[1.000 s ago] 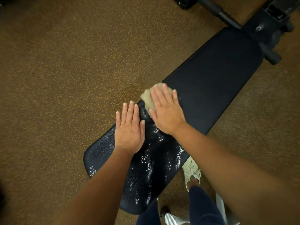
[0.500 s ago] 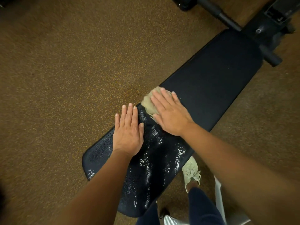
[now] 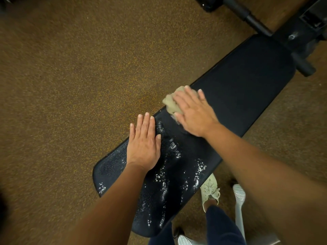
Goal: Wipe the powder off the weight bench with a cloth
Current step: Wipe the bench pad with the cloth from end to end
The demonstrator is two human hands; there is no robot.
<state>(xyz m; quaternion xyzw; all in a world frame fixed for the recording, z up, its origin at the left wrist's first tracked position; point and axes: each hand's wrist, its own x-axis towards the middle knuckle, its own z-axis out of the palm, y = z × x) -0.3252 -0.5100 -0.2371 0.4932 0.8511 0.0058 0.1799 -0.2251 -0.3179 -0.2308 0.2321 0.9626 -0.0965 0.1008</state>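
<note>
The left hand (image 3: 143,147) lies flat on the weight bench (image 3: 238,96), fingers straight and holding nothing. Just right of it, white powder (image 3: 164,181) speckles the pad's near half. Beyond that, the crumpled beige cloth (image 3: 170,101) sits at the pad's edge under the flat, spread right hand (image 3: 194,115). The cloth looks soft and light, so pressing it with the palm should steer it better than pinching.

The dark padded weight bench (image 3: 247,82) stands aslant on a speckled brown floor (image 3: 70,85). White powder (image 3: 164,177) streaks its near end, while the far half shows plain dark. A crumpled beige cloth (image 3: 170,103) sits at its left edge, mid-length, and the left hand (image 3: 144,144) lies flat just nearer.
</note>
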